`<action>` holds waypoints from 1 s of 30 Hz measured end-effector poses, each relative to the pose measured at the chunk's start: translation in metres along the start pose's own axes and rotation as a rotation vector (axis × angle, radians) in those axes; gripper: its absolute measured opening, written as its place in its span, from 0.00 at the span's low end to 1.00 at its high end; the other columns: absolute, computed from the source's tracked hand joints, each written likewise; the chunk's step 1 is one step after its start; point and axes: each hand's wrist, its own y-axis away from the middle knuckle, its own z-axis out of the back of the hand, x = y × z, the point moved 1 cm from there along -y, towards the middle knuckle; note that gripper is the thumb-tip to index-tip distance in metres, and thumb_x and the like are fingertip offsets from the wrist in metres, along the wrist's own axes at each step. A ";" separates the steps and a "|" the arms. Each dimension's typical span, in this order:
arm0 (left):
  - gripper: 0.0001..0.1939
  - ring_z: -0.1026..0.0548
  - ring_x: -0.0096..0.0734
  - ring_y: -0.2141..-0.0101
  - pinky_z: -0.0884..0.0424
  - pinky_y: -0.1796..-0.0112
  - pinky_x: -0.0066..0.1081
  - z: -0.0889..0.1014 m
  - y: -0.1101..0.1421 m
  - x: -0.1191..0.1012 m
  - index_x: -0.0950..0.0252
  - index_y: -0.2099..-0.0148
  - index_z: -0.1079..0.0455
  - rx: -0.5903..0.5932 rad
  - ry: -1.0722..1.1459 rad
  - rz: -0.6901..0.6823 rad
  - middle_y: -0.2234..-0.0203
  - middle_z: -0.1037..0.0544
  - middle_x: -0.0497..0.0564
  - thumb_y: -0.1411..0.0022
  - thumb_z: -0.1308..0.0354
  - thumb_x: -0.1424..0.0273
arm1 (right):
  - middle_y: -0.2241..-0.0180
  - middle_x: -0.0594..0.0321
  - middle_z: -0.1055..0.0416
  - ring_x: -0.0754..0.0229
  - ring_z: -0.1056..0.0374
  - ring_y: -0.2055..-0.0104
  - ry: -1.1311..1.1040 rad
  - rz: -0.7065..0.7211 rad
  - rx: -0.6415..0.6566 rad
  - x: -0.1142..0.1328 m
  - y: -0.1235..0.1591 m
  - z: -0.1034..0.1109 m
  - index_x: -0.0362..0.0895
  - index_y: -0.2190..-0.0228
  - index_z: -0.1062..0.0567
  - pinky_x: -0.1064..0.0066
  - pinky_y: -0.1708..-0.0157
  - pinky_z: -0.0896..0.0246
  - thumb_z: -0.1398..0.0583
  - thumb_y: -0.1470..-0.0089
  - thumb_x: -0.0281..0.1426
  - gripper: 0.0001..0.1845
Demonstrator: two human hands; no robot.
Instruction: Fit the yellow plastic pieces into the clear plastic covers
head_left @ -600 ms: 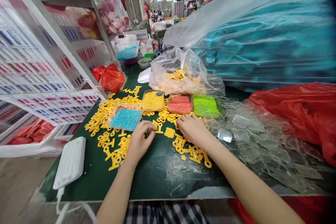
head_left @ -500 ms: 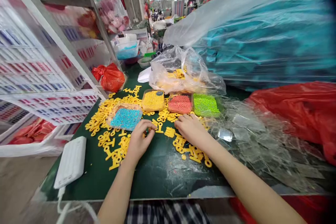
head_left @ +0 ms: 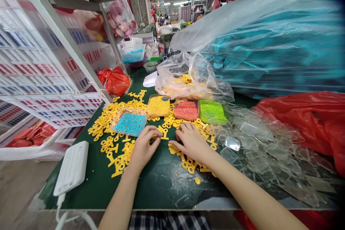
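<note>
Here, holding left hand (head_left: 143,148) half-curled beside the blue bead tray (head_left: 114,119), right hand (head_left: 193,143) bent over yellow pieces (head_left: 191,169) strewn across the bench (head_left: 159,188); can't tell, on either, grasping fingers from released.

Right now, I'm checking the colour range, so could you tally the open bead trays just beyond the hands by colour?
Blue tray: 1
Yellow tray: 1
Red tray: 1
Green tray: 1
Total: 4

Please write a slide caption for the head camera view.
Two hands among yellow plastic pieces, near trays of blue, yellow, red and green beads.
</note>
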 end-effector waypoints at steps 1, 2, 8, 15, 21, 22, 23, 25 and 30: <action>0.07 0.27 0.29 0.62 0.29 0.59 0.29 0.001 0.000 -0.001 0.62 0.63 0.31 -0.001 -0.009 -0.016 0.66 0.28 0.50 0.37 0.47 0.79 | 0.60 0.53 0.32 0.49 0.39 0.52 -0.070 0.036 0.030 -0.002 0.000 0.002 0.41 0.65 0.26 0.57 0.51 0.42 0.44 0.39 0.43 0.17; 0.07 0.27 0.29 0.62 0.29 0.59 0.29 0.002 0.000 -0.003 0.62 0.63 0.31 -0.005 -0.012 -0.031 0.66 0.28 0.49 0.37 0.47 0.79 | 0.57 0.53 0.32 0.50 0.39 0.51 -0.135 0.081 0.069 -0.004 0.001 0.004 0.42 0.61 0.26 0.58 0.50 0.42 0.41 0.41 0.41 0.14; 0.06 0.26 0.28 0.62 0.28 0.60 0.27 0.003 0.001 -0.009 0.62 0.63 0.31 -0.010 0.033 -0.050 0.65 0.28 0.50 0.37 0.45 0.78 | 0.52 0.52 0.35 0.48 0.41 0.47 -0.200 0.078 0.210 -0.010 -0.001 0.004 0.43 0.56 0.27 0.57 0.48 0.41 0.33 0.51 0.40 0.23; 0.05 0.24 0.31 0.59 0.27 0.57 0.31 -0.001 0.001 -0.005 0.62 0.59 0.29 0.203 0.104 0.057 0.62 0.24 0.52 0.35 0.46 0.73 | 0.59 0.51 0.34 0.46 0.40 0.51 -0.119 -0.053 0.149 0.001 -0.003 0.000 0.40 0.66 0.27 0.54 0.49 0.43 0.41 0.44 0.49 0.22; 0.06 0.24 0.31 0.59 0.28 0.56 0.31 -0.004 0.003 -0.005 0.62 0.59 0.28 0.388 0.160 0.121 0.62 0.23 0.51 0.36 0.46 0.74 | 0.58 0.55 0.35 0.49 0.41 0.51 -0.237 0.055 0.224 -0.020 0.000 0.005 0.43 0.62 0.27 0.59 0.50 0.42 0.33 0.50 0.40 0.18; 0.06 0.24 0.31 0.59 0.28 0.56 0.31 -0.005 0.003 -0.006 0.62 0.59 0.28 0.399 0.176 0.118 0.62 0.23 0.51 0.36 0.46 0.74 | 0.57 0.54 0.35 0.49 0.41 0.50 -0.236 0.065 0.226 -0.021 0.000 0.005 0.43 0.60 0.27 0.58 0.50 0.42 0.33 0.51 0.39 0.19; 0.07 0.24 0.31 0.59 0.28 0.56 0.31 -0.005 0.002 -0.007 0.62 0.60 0.27 0.407 0.188 0.114 0.62 0.23 0.51 0.36 0.46 0.75 | 0.56 0.54 0.35 0.49 0.41 0.49 -0.241 0.072 0.225 -0.022 0.000 0.005 0.43 0.57 0.27 0.58 0.49 0.42 0.33 0.50 0.39 0.20; 0.07 0.24 0.31 0.59 0.28 0.56 0.31 -0.005 0.003 -0.007 0.62 0.61 0.27 0.426 0.196 0.110 0.62 0.23 0.51 0.36 0.46 0.75 | 0.55 0.54 0.35 0.49 0.41 0.49 -0.247 0.077 0.217 -0.019 -0.002 0.003 0.45 0.54 0.27 0.58 0.50 0.42 0.34 0.48 0.40 0.21; 0.09 0.24 0.34 0.59 0.27 0.56 0.34 -0.006 0.005 0.004 0.61 0.60 0.23 0.490 0.067 0.120 0.62 0.21 0.52 0.37 0.45 0.75 | 0.60 0.54 0.32 0.48 0.38 0.54 -0.099 0.027 0.097 -0.004 -0.004 -0.005 0.42 0.62 0.26 0.58 0.54 0.41 0.34 0.50 0.45 0.21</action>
